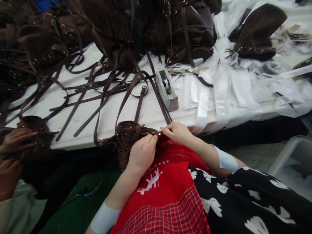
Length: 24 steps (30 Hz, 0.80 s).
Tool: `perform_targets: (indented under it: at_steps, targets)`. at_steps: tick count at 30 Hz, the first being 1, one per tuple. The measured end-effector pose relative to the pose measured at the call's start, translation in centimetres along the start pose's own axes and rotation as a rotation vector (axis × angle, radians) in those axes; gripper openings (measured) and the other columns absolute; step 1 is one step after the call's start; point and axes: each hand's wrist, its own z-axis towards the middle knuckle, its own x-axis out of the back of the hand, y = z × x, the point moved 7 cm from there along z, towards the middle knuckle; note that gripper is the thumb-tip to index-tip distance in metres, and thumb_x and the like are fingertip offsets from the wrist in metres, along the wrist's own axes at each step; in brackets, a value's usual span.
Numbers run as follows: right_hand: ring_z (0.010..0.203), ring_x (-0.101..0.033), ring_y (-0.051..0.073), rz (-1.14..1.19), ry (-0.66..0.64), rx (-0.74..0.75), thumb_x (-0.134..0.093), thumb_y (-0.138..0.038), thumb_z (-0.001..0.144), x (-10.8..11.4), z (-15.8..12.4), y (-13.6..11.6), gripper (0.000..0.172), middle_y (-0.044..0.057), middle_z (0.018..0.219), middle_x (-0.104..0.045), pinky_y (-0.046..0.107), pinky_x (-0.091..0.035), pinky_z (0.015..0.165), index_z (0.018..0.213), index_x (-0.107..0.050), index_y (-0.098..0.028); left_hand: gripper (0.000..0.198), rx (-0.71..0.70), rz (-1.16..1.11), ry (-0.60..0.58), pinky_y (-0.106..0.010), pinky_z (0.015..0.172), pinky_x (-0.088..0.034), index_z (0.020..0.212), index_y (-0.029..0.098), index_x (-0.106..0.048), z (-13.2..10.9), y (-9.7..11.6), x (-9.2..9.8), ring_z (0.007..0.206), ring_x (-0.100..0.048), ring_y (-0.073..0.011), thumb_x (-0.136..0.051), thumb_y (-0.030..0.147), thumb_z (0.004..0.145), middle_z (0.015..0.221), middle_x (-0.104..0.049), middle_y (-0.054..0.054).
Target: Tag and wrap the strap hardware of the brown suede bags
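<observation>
A brown fringed suede bag (pixel 126 136) hangs at the near edge of the white table (pixel 80 130), partly on my lap. My left hand (pixel 142 152) is closed in a fist on the bag's upper rim, just beside a small metal fitting. My right hand (pixel 177 133) pinches the same rim from the other side, fingertips almost touching the left hand. A long brown strap (pixel 140 104) runs up from the bag across the table. A red apron (pixel 168 188) covers my lap beneath both hands.
A tape dispenser (pixel 167 87) stands mid-table. Many brown bags (pixel 146 29) and loose straps (pixel 80 94) pile at the back and left. Clear plastic sleeves (pixel 219 91) lie on the right. At the left edge another person's hands (pixel 14 143) hold a brown bag.
</observation>
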Motion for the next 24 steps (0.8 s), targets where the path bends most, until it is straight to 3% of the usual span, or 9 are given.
perform_targets:
  at_steps: [5,24]
  targets:
    - [0.059,-0.043,0.015,0.024,0.003,-0.018,-0.039,-0.053,0.095,-0.11,-0.14,0.31,0.057,0.004,0.061,-0.059,0.029,-0.022,0.056,0.060,-0.065,-0.017,0.018,0.022,-0.090,0.073,-0.032,0.067,-0.051,0.099,0.015,-0.063,-0.16,-0.55,0.19,0.075,-0.065,-0.0212,-0.046,0.017,0.096,0.085,-0.069,-0.007]
    - [0.057,-0.038,0.013,0.071,0.022,0.010,-0.039,-0.053,0.095,-0.40,0.12,0.03,0.058,0.002,0.056,-0.050,0.029,-0.020,0.056,0.055,-0.060,-0.017,0.021,0.015,-0.109,0.113,-0.034,0.069,-0.053,0.098,0.014,-0.063,-0.24,-0.41,0.74,0.075,-0.067,-0.0230,-0.042,0.019,0.097,0.084,-0.069,-0.009]
